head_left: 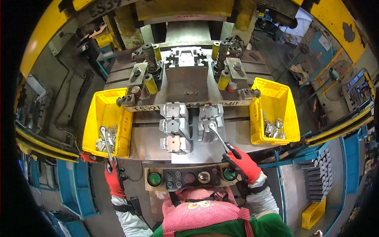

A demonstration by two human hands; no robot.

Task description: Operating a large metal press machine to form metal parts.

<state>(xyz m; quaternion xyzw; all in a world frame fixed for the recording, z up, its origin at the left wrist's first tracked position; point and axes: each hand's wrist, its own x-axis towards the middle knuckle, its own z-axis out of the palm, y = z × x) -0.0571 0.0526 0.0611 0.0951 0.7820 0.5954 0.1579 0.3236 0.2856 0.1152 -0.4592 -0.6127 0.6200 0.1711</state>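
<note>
Tools, silvery, long, slender, round-headed

Left hand and right hand curl closed, forearms spread apart.

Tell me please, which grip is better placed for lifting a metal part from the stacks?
Probably the right grip: its tool ends at the front right stack, while the left grip holds its tool over the left bin, farther away.

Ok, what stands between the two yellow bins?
Head view: five stacks of grey metal parts, three left and two right, between left bin and right bin. The right hand holds a round-headed tool over one; the press die stands behind.
</note>
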